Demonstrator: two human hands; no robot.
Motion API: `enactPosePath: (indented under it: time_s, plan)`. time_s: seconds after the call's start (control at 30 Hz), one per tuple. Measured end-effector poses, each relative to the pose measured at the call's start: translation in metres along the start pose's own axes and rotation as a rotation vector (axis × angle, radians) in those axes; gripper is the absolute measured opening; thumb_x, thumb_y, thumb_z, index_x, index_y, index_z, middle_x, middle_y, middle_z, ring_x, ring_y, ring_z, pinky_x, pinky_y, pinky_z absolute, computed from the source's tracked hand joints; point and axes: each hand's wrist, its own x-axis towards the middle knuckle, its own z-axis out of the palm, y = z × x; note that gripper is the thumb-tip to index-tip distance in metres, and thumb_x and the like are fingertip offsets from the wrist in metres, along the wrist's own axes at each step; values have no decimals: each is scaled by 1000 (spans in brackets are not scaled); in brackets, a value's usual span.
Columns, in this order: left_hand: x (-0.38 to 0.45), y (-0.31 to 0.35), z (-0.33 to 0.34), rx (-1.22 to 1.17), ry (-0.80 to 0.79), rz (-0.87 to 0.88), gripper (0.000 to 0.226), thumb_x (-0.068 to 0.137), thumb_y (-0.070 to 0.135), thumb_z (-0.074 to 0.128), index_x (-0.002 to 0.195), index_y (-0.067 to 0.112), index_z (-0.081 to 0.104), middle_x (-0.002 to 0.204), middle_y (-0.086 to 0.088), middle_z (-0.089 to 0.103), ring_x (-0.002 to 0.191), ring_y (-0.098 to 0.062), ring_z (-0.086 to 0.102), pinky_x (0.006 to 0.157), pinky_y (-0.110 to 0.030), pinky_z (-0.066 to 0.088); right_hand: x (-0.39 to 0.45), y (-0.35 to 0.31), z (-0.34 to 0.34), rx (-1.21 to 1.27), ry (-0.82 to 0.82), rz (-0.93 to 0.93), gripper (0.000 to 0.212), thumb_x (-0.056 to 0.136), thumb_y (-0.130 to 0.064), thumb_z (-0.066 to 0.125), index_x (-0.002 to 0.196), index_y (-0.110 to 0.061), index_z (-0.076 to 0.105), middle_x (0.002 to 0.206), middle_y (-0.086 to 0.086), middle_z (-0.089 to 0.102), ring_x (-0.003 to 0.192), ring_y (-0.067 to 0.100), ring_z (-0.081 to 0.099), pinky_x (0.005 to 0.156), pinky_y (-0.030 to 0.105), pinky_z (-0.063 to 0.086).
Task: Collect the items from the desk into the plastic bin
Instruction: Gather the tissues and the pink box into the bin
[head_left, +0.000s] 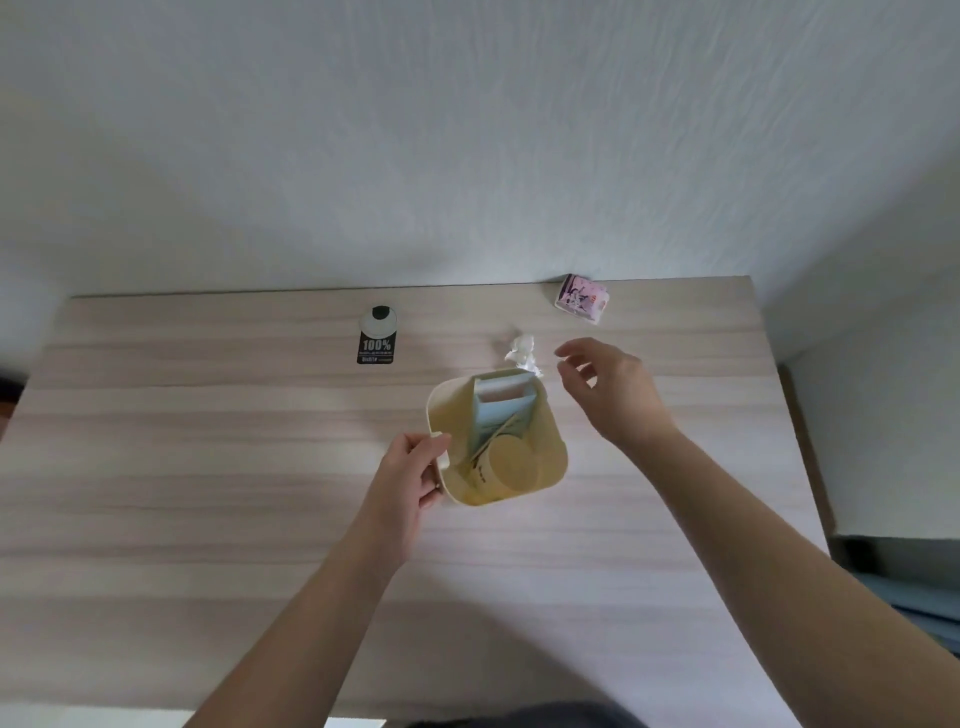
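Left hand (410, 475) grips bin (540, 436) rim, fingers curled on it; right hand (610, 387) hovers past bin's right edge, fingers loosely spread, holding nothing; bin sits mid-surface (208, 493), holding 1 carton, 1 tub; outside: 1 tissue (521, 352) touching bin's far edge, 1 tag (377, 338), 1 pink pack (582, 299) at far edge.

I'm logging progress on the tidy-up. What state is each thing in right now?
plastic bin: upright, partly filled
left hand: grips the bin's rim
right hand: open, holds nothing
crumpled tissue: on desk
pink packet: on desk, by wall
black tag: flat on desk
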Motion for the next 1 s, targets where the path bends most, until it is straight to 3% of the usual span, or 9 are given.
enactPosePath:
  time_s: [0.1,0.23,0.33,0.4,0.47,0.6,0.7,0.8,1.0]
  plan:
    - [4,4,-7,-11,22,-8,29,75,30,65,86,11,46,47,8,36,43,-9,30,51,-29,22,30,17,21,-141,-107,43,30,90,-23,60,120,-22,61,111,-1,66,87,14,64,72,27,47]
    - [8,6,-21,-30,50,-8,26,78,28,65,86,11,48,47,10,41,42,-7,35,55,-27,30,59,28,56,-314,-297,26,56,88,-20,62,141,-21,43,137,10,47,112,30,57,89,39,49]
    - [9,9,-31,-50,63,-3,25,77,28,65,83,12,47,47,10,44,39,-5,39,41,-19,33,74,32,80,-404,-436,54,72,85,-18,67,147,-23,30,148,12,30,111,36,58,88,42,50]
    - [9,11,-38,-36,79,-4,28,73,31,67,82,13,47,48,9,41,40,-6,35,41,-20,30,79,34,92,-474,-479,74,75,85,-16,67,148,-25,26,151,11,23,109,38,58,85,43,51]
    - [10,11,-44,-26,89,1,30,72,33,67,82,13,47,48,9,41,40,-6,35,41,-21,29,82,37,100,-519,-456,81,70,85,-11,64,145,-26,31,147,11,27,108,39,58,82,43,51]
    - [9,11,-49,-58,92,5,27,73,31,66,81,14,47,48,10,46,39,-4,41,39,-18,35,78,43,106,-526,-328,56,40,87,-3,55,125,-16,52,122,16,45,99,39,57,73,42,48]
    - [9,11,-52,-61,99,7,29,71,32,66,80,14,46,48,9,44,39,-4,38,39,-19,33,72,47,103,-518,-343,93,33,88,-6,53,120,-13,57,120,16,53,103,38,56,81,41,47]
    - [9,10,-51,-59,108,0,31,69,34,68,80,14,47,52,6,38,40,-6,32,39,-20,31,62,40,90,-378,-294,113,31,88,-11,54,119,-14,61,114,13,61,103,34,58,83,37,46]
    - [8,11,-35,-59,72,-21,32,72,32,67,84,11,46,50,7,35,44,-9,28,48,-26,23,22,-12,46,-16,59,-113,22,82,-4,68,104,-8,68,96,6,64,71,18,60,67,18,43]
